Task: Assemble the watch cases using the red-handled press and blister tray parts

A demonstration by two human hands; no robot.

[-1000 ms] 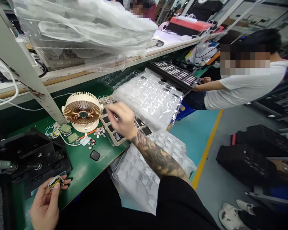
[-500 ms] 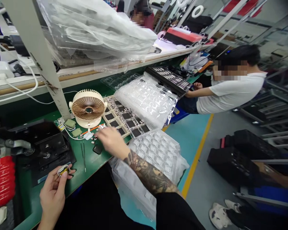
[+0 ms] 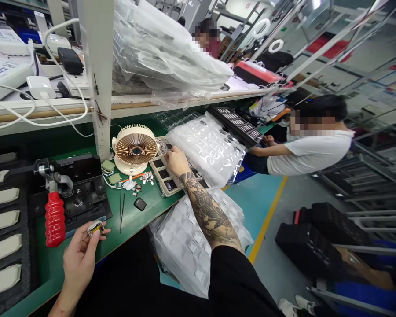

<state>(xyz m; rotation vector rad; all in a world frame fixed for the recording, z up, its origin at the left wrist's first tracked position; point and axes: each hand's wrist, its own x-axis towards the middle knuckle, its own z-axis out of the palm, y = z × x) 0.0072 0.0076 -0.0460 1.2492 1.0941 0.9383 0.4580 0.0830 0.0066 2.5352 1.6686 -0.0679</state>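
Note:
My left hand pinches a small smartwatch case between thumb and fingers. The case has a silvery rim, with yellow and black parts showing inside. Farther off, my right hand is over the beige compartment tray, its fingers curled together. Whatever those fingers hold, if anything, is too small to make out. Dark square pieces lie in the tray's compartments. Between my hands, tweezers and a black rounded-square piece rest on the green table. Several tiny parts are scattered near the tray.
A beige fan stands behind the small parts. At left are a red-handled toggle clamp and a dark foam tray of pale pieces. Clear plastic trays are stacked to the right. A co-worker in a white shirt sits beyond them.
My right hand has moved from the small parts by the fan to the beige tray. My left hand still holds the watch case. The view has turned leftward, showing more of the foam tray.

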